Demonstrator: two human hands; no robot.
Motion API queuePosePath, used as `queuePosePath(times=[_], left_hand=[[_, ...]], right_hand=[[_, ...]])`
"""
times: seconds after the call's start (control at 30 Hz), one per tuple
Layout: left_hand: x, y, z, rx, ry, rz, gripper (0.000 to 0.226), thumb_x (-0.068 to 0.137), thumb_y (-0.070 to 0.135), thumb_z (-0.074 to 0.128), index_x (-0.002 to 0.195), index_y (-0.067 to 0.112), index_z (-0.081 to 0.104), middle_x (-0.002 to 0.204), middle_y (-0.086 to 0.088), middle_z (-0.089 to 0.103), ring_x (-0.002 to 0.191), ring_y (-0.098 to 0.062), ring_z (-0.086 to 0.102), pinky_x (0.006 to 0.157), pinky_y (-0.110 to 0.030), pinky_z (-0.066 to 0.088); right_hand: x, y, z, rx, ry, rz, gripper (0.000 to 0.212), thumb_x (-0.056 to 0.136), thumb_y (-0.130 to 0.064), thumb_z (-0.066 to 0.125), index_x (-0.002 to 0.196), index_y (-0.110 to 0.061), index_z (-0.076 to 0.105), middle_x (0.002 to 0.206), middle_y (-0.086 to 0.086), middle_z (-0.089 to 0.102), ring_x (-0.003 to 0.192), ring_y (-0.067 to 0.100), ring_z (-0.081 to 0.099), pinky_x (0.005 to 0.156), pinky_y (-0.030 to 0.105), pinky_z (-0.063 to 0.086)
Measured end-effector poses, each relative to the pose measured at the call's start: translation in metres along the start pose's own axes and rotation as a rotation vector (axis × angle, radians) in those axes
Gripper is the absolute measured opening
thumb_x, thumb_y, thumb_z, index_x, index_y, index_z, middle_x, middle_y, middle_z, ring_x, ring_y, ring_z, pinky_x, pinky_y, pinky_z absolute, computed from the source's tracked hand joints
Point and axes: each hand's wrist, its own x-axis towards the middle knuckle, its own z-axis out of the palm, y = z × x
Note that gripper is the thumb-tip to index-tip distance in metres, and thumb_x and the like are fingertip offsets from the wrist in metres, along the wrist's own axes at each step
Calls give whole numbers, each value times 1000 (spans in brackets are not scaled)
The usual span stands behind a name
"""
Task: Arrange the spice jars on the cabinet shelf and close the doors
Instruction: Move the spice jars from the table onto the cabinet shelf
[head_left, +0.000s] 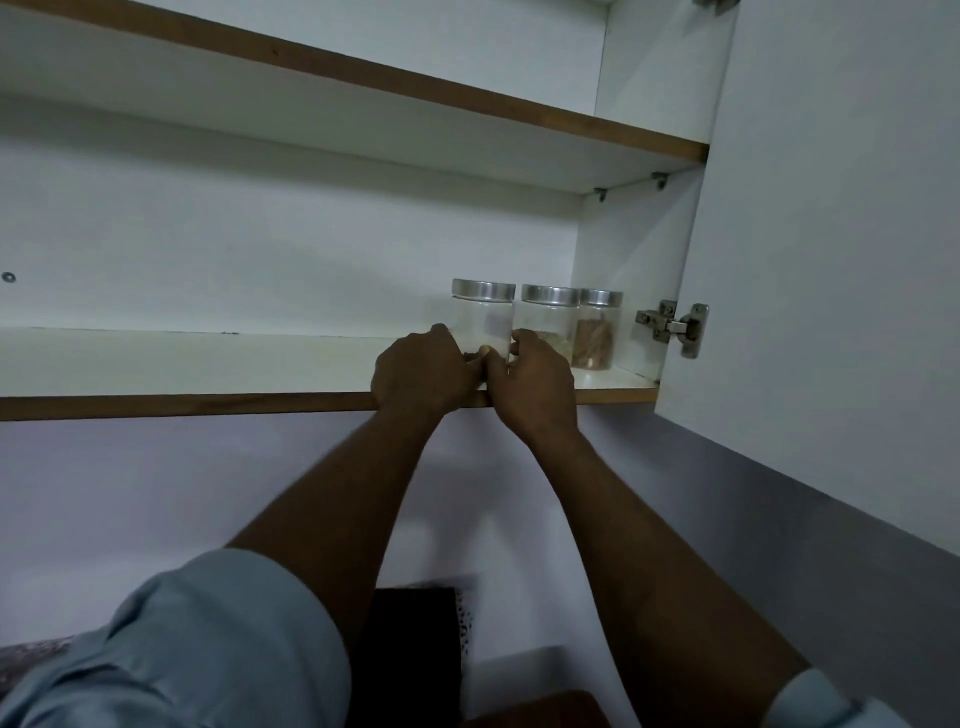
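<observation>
Three clear spice jars with silver lids stand in a row at the right end of the lower cabinet shelf (208, 364). The leftmost jar (483, 317) looks almost empty. Both hands grip its base: my left hand (421, 371) on its left side, my right hand (530, 379) on its right. The middle jar (549, 317) touches it and holds a little brownish spice. The right jar (597, 332) holds brown sticks and stands next to the cabinet's side wall. The right cabinet door (831, 260) is open.
An upper shelf (363, 73) with a wooden edge runs above. A metal hinge (675, 327) sits on the right door close to the jars. The lower shelf stretches left of my hands. Below, a dark object (410, 639) lies near a white wall.
</observation>
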Motion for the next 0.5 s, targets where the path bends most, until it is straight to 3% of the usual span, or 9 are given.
queuePosePath(times=[0.13, 0.23, 0.33, 0.4, 0.5], left_hand=[[-2, 1, -1, -14, 2, -48, 55, 86, 64, 57, 104, 13, 60, 101, -9, 70, 90, -28, 66, 65, -33, 39], [-10, 0, -8, -99, 15, -44, 67, 83, 65, 60, 116, 8, 53, 107, -12, 69, 97, -32, 67, 70, -34, 41], [-29, -10, -23, -211, 23, -2, 76, 79, 61, 66, 129, 9, 45, 108, -7, 71, 100, -31, 67, 75, -34, 48], [-50, -16, -32, -180, 80, 80, 68, 81, 54, 67, 131, 12, 48, 106, -3, 72, 101, -27, 66, 79, -37, 53], [-97, -22, -36, -224, 163, 196, 52, 83, 29, 64, 133, 18, 55, 109, -1, 71, 110, -23, 59, 81, -39, 54]], right_hand=[[-2, -4, 0, -13, -2, 21, 59, 98, -38, 59, 145, -5, 45, 136, 13, 61, 122, 29, 60, 95, 38, 51], [-18, -14, -7, 56, 6, 5, 63, 101, -29, 56, 154, -5, 34, 146, 15, 52, 131, 29, 53, 105, 41, 48], [-54, -24, -12, 76, 45, -151, 52, 99, -14, 56, 149, -3, 44, 138, 14, 57, 128, 28, 53, 106, 37, 46], [-87, -28, -12, 103, 35, -268, 48, 91, -6, 62, 138, -3, 54, 130, 11, 61, 123, 27, 56, 103, 36, 48], [-133, -34, -8, 182, -25, -284, 53, 80, -8, 68, 132, -6, 58, 126, 7, 61, 117, 24, 57, 94, 35, 51]])
